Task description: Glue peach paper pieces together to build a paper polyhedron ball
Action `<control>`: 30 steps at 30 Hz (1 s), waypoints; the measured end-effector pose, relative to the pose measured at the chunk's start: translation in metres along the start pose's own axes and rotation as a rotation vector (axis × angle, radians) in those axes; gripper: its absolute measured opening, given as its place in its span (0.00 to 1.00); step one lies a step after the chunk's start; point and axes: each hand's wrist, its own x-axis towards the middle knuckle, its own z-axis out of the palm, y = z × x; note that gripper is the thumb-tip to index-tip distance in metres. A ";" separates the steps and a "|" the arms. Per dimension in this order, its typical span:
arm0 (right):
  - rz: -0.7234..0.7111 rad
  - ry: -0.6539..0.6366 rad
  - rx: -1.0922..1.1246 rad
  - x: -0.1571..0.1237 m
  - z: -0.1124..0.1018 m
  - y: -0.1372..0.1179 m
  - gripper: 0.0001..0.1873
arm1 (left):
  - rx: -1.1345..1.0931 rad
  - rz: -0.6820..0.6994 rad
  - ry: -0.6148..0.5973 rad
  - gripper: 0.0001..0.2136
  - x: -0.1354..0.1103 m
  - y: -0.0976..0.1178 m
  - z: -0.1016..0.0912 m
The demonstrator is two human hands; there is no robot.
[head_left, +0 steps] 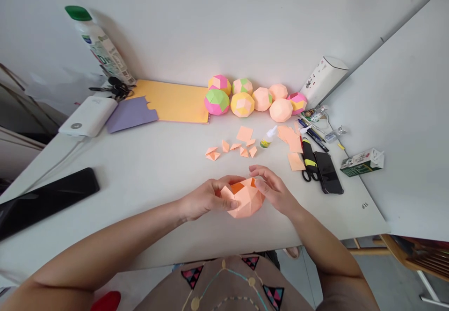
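A peach faceted paper ball (246, 203), its top side still a gap showing a deeper orange inside, is held over the front of the white table. My left hand (206, 198) grips its left rim, thumb outside and fingers behind. On the far right rim, my right hand (273, 187) pinches the paper between thumb and fingers. Beyond the hands lie several small folded peach paper pieces (244, 152) and a square peach sheet (244, 133). A small glue bottle (268, 137) with a white nozzle stands beside them.
Several finished paper balls (242, 104) line the wall. Right: peach paper scraps (290, 139), scissors (310, 173), a phone (328, 172), a small carton (363, 162). Left: yellow sheet (178, 101), purple sheet (131, 114), white power bank (87, 116), black device (49, 203), tall bottle (105, 51).
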 end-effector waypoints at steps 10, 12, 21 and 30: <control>0.035 -0.085 0.061 0.001 0.015 0.005 0.18 | 0.018 0.002 0.082 0.09 -0.002 -0.003 0.006; 0.032 -0.081 0.059 0.001 0.016 0.005 0.18 | 0.011 0.007 0.077 0.08 -0.002 -0.003 0.008; 0.032 -0.053 0.082 0.002 0.020 0.008 0.16 | -0.022 0.048 0.154 0.09 -0.002 -0.011 0.011; 0.103 -0.054 0.150 0.004 0.020 0.012 0.18 | 0.006 0.025 0.139 0.22 -0.001 -0.008 0.012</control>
